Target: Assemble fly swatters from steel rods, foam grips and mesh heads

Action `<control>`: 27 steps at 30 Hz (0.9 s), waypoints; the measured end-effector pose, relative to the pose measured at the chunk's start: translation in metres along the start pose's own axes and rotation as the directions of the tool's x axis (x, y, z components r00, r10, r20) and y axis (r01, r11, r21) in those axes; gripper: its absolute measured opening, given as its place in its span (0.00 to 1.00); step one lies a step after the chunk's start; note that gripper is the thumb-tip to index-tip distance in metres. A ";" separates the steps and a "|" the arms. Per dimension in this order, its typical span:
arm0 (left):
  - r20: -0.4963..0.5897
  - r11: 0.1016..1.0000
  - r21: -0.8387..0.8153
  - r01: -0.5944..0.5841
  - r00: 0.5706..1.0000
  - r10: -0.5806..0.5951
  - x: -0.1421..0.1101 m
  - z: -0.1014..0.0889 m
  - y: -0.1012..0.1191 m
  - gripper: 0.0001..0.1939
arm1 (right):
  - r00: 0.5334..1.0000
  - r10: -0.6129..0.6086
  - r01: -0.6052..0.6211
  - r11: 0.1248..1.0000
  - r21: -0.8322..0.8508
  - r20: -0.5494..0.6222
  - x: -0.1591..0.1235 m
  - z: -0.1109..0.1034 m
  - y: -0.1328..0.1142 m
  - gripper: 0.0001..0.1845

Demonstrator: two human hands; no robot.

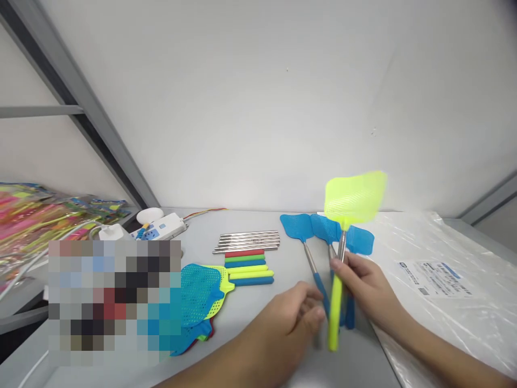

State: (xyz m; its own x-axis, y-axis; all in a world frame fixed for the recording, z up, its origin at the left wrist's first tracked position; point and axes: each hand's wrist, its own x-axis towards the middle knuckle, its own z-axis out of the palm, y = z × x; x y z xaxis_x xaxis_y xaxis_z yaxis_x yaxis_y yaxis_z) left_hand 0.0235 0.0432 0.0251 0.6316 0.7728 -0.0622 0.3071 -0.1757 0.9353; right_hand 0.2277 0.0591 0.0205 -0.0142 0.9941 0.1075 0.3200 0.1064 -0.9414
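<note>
My right hand (365,288) pinches the metal shaft of a yellow-green fly swatter (351,202), held upright with its mesh head raised and its yellow handle hanging down. My left hand (297,312) is curled next to the lower end of that yellow handle; whether it touches it is unclear. Behind the swatter, three blue fly swatters (301,229) lie on the grey table (250,328). Further left lie several metal rods (248,241), a row of coloured foam handles (247,267) and a pile of loose mesh heads (200,293).
A stack of clear plastic bags (436,275) with a printed label covers the table's right side. A white power strip (161,226) with cables sits at the back left. Packaged colourful swatters (36,215) are piled at far left. A blurred-out block hides the near left.
</note>
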 end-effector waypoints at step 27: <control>0.245 0.592 0.696 -0.407 0.909 0.337 0.003 -0.003 -0.012 0.13 | 0.970 0.193 0.119 0.142 -0.983 0.146 0.060 0.009 -0.005 0.20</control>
State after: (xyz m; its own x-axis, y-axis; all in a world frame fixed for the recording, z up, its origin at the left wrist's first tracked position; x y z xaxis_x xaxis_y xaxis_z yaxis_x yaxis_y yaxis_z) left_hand 0.0191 0.0494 0.0150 0.8519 0.4940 0.1739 0.4200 -0.8428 0.3366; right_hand 0.2170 0.1184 0.0293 -0.0902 0.9882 -0.1239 0.9746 0.1132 0.1930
